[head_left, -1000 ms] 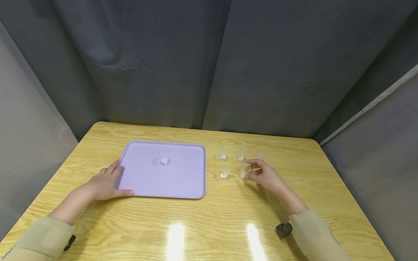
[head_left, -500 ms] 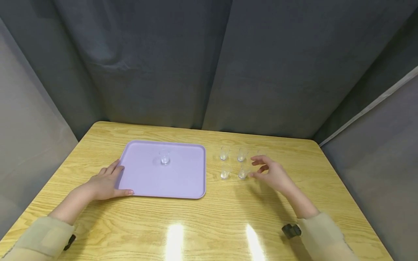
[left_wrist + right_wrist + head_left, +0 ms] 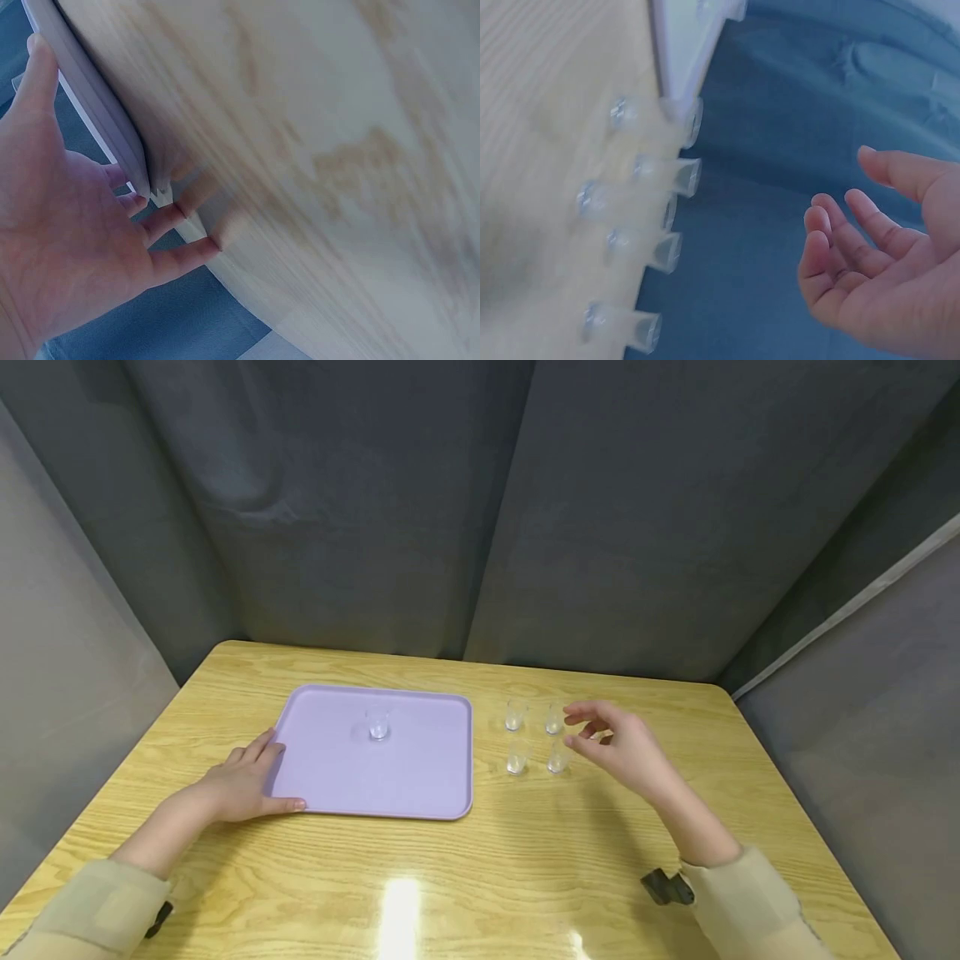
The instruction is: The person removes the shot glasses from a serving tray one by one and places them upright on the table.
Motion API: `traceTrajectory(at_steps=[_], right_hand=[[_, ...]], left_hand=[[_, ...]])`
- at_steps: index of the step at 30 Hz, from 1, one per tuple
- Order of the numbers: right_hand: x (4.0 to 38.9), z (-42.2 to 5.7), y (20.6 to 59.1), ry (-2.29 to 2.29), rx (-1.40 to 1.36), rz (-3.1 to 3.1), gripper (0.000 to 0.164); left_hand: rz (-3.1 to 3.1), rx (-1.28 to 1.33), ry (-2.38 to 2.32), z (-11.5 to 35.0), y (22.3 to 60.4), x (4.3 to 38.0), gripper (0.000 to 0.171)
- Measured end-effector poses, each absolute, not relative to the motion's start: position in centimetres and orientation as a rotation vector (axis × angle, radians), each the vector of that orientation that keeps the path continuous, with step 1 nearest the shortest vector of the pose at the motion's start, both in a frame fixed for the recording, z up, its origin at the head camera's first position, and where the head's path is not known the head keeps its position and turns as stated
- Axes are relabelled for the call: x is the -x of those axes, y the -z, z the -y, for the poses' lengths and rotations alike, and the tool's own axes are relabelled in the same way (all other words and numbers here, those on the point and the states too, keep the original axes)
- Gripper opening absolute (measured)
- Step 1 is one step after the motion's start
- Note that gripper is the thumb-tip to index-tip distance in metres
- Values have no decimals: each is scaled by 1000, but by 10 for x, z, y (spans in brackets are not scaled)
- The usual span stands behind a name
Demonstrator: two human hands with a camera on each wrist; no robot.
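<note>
My left hand [image 3: 242, 783] rests against the left end of a lilac tray [image 3: 405, 777], its fingers extended along the side and its thumb at the front edge. On the tray stands one small clear cup [image 3: 378, 725]. To the right of it, several similar cups [image 3: 516, 758] stand upright in two rows on the table. My right hand [image 3: 624, 750] hovers beside the right-hand cups, hiding part of the back row. In the right wrist view, the right hand [image 3: 885, 262] has loosely bent fingers, the thumb apart, and holds nothing; the cups [image 3: 667, 176] stand away from it.
The wooden table [image 3: 480, 877] extends in front of the tray and cups. Dark grey curtains [image 3: 360, 527] hang behind its back edge, with lighter panels [image 3: 885, 710] at the sides. A small black device [image 3: 666, 887] sits at the right cuff.
My right hand has let go of the front-row cup at the right and risen from it, fingers parted. The left hand and tray have stayed put.
</note>
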State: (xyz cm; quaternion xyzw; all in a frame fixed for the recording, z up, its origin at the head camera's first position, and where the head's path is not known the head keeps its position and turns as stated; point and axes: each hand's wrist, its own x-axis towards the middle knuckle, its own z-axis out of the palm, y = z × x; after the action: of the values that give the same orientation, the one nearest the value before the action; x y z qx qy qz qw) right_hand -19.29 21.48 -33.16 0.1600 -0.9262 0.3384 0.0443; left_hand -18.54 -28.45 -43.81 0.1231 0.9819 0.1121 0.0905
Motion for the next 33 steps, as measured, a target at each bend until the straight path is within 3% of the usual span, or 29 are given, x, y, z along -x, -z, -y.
traceTrajectory(at_steps=[10, 22, 33], right_hand=[[190, -182, 306, -1100, -517, 2784, 28], [196, -132, 286, -1234, -669, 2674, 23], [213, -88, 299, -1384, -764, 2643, 23]], left_hand=[[-2924, -368, -343, 288, 443, 188, 123], [-2927, -374, -360, 284, 436, 185, 116], [-2923, -378, -356, 281, 436, 186, 115]])
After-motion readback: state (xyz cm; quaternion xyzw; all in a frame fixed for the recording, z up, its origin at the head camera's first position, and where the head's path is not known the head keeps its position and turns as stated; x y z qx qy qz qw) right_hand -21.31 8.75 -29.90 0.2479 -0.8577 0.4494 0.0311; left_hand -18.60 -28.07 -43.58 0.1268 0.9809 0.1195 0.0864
